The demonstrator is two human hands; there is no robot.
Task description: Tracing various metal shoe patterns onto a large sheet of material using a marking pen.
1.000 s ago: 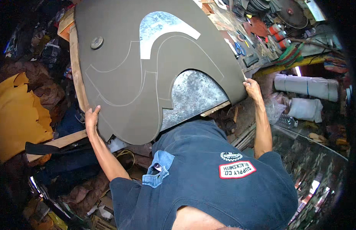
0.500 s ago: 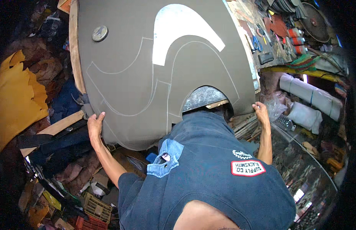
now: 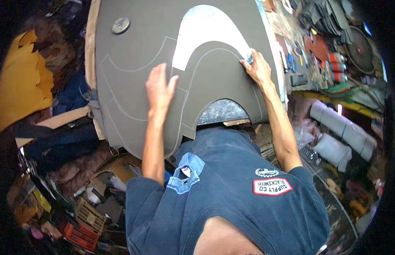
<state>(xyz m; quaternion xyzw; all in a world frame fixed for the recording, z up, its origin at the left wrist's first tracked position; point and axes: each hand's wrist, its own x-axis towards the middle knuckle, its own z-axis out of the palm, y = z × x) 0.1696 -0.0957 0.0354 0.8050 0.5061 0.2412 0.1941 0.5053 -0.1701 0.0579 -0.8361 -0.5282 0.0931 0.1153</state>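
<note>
A large dark grey-brown sheet (image 3: 138, 51), perhaps leather, lies over the table with pale curved outlines drawn on it. A white arch-shaped template (image 3: 201, 25) rests on its far part. At the template's right tip, my right hand (image 3: 259, 70) has thumb and fingers closed about the end. My left hand (image 3: 160, 87) is over the sheet, just left of the template's other leg, fingers stretched and thumb apart, holding nothing. Whether it touches the sheet, I cannot tell. A rounded cutout in the near edge bares a grey surface (image 3: 225, 111).
A round tin (image 3: 121, 25) sits on the sheet at far left. Blue-handled scissors (image 3: 291, 63) and red-and-white spools (image 3: 337, 67) are on the bench to the right. Yellow leather (image 3: 23, 85) hangs at left. Wrapped white rolls (image 3: 342, 125) lie at right.
Both hands have left the sheet's near corners and moved inward and away from me. My right hand has reached the template's tip. The sheet's near edge has shifted slightly away.
</note>
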